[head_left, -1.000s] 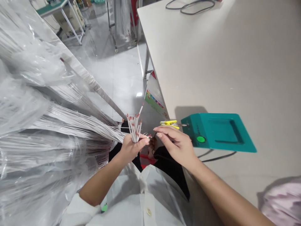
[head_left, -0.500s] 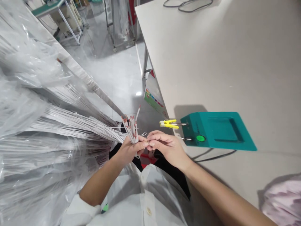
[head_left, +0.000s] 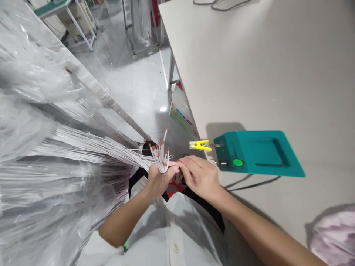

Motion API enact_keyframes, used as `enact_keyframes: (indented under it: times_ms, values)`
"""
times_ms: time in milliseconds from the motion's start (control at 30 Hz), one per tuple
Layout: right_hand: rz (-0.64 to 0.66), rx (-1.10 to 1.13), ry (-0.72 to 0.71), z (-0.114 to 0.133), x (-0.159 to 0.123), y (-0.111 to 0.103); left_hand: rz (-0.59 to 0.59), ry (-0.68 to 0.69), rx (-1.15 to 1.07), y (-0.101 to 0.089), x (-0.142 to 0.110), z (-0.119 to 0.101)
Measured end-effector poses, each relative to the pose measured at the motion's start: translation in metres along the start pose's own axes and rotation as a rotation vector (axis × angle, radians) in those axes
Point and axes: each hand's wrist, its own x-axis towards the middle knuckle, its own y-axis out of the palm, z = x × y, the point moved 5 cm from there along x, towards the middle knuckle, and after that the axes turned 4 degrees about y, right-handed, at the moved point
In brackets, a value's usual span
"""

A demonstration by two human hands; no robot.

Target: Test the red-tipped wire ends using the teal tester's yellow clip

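Observation:
My left hand (head_left: 157, 181) is closed around a bundle of thin white wires (head_left: 161, 159) whose reddish-brown ends fan out above the fist. Long white wires (head_left: 111, 145) stretch away from this hand to the left. Against the left thumb and fingertip, my right hand (head_left: 200, 176) is pinched shut; whatever lies between its fingers is too small and hidden to make out. Just past the right hand, a teal tester-like box (head_left: 260, 153) with a green round button (head_left: 238, 162) lies on the table. A yellow clip (head_left: 200, 145) sits on one of its metal prongs.
Many plastic-wrapped wire bundles (head_left: 41, 177) hang over a rail (head_left: 116, 109) on my left. The pale table (head_left: 249, 81) fills the right side, with a black cable (head_left: 222, 5) at its far end and pink cloth (head_left: 334, 236) near me. A printed box (head_left: 181, 114) stands below the table edge.
My right hand has come left from beside the yellow clip to the left hand's fingertips, its fingers closing into a pinch. The left hand keeps the wire bundle, now tilted slightly differently.

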Motion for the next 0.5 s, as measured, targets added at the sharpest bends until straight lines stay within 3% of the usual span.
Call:
enact_keyframes:
  times_ms: [100,167,267,367,500]
  values:
    - [0.0,-0.169,-0.178,0.006,0.002,-0.004,-0.04,-0.024,0.007,-0.001,-0.001,0.003]
    - [0.046,-0.166,-0.193,0.005,0.004,-0.004,-0.063,-0.026,0.008,-0.003,-0.001,0.003]
    - [0.155,-0.024,-0.03,-0.003,0.005,-0.003,-0.103,-0.02,0.01,-0.006,-0.001,0.002]
    - [0.133,0.203,0.197,-0.012,0.004,-0.005,-0.121,-0.023,-0.005,-0.009,-0.001,0.004]
    - [0.088,0.342,0.234,-0.01,0.005,-0.005,-0.076,0.003,-0.01,-0.008,0.0,0.002]
